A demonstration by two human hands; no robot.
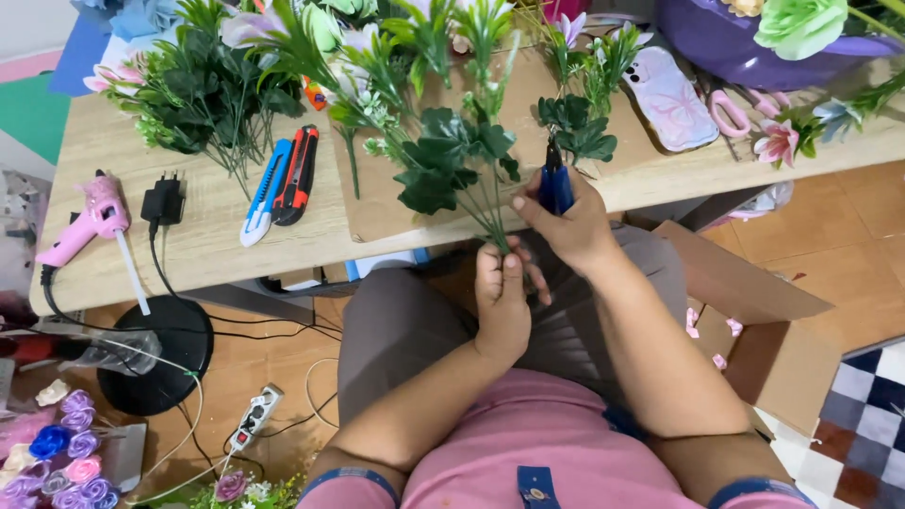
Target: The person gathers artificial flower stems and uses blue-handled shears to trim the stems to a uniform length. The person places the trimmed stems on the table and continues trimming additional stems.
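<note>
My left hand [501, 300] grips the thin stems of an artificial green leaf sprig [451, 158] at their lower end, above my lap. The sprig's leaves fan up over the edge of the wooden table [217, 240]. My right hand [566, 221] holds small blue-handled cutting pliers [554, 179], jaws pointing up beside the stems. A second small dark-green sprig [577, 127] lies just past the pliers' tip.
On the table lie two utility knives, blue [262, 193] and red-black [298, 174], a pink glue gun [87, 221], a black plug adapter [164, 201], a phone [671, 99], pink scissors [728, 113] and more artificial greenery [203, 90]. A cardboard box [754, 311] stands at my right; a power strip [255, 415] lies on the floor.
</note>
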